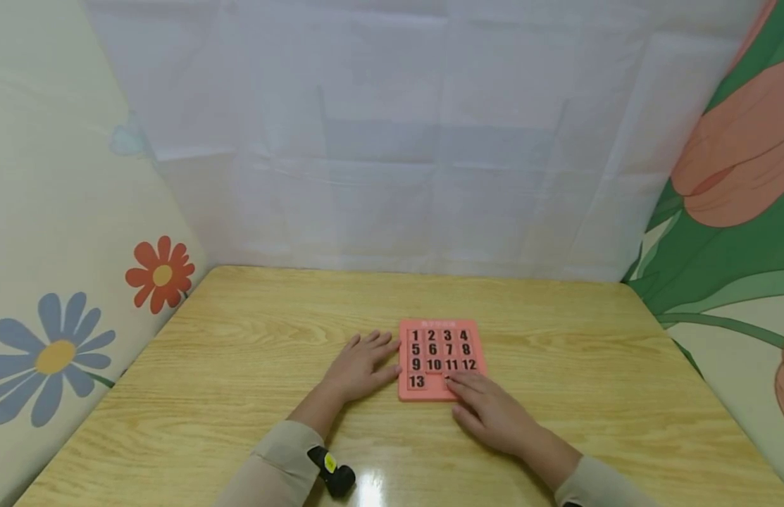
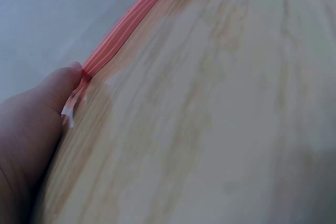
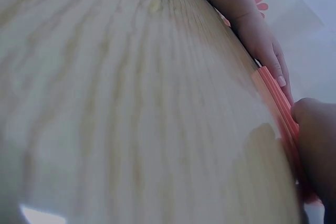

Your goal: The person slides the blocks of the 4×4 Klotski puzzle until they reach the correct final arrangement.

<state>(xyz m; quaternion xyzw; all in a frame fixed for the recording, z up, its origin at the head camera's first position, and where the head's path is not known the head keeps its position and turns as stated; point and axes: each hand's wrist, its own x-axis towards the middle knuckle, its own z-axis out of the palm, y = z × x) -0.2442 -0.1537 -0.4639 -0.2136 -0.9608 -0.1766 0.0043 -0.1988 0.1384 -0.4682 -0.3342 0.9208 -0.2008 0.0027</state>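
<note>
A pink sliding number puzzle (image 1: 439,324) lies flat on the table, its black-numbered tiles reading 1 to 12 in the upper three rows. In the bottom row, tile 13 (image 1: 416,382) sits at the left with a gap beside it. Fingers of my right hand (image 1: 496,414) rest on the lower right corner and hide the tiles there. My left hand (image 1: 360,370) lies palm down at the puzzle's left edge, fingers extended, fingertips right at the frame. The left wrist view shows the left thumb (image 2: 60,85) against the puzzle's ridged side (image 2: 123,32).
The wood-grain table (image 1: 271,303) reaches back to a white sheet (image 1: 392,197). Flower-printed panels stand along both sides, with a red flower (image 1: 161,275) at left. A black wrist device (image 1: 333,473) is strapped at the left sleeve.
</note>
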